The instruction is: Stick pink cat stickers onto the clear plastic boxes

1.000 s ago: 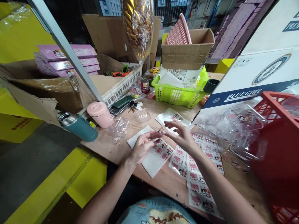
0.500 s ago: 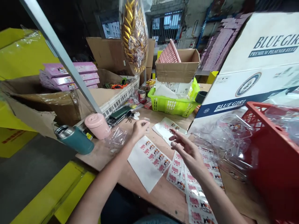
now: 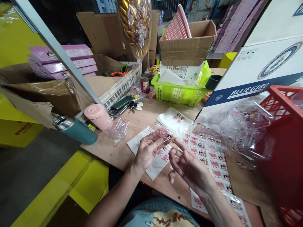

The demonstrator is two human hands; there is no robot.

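My left hand (image 3: 147,151) grips a clear plastic container (image 3: 155,126) by its near side, thumb on top. A pink sticker (image 3: 163,132) with a calico cat picture shows on the plastic. My right hand (image 3: 189,167) has its index finger stretched to the cat end of the sticker; the other fingers are loosely bent and apart. Below both hands lies a partly used white sticker sheet (image 3: 155,171). Another sheet (image 3: 169,116) with a few stickers left lies beyond. To the right, fuller sticker sheets (image 3: 214,164) overlap, partly hidden by my right arm.
Clear plastic containers (image 3: 246,132) are piled beside a red basket (image 3: 284,97) at right. A pink cup (image 3: 97,116), a teal flask (image 3: 77,130) and crumpled clear plastic (image 3: 120,127) stand at left. Behind are a green basket (image 3: 180,94) and a white beer carton (image 3: 251,72).
My left hand has come nearer and to the right with the clear container. My right hand has drawn closer, its index finger now at the sticker on the plastic. The view has tilted down.
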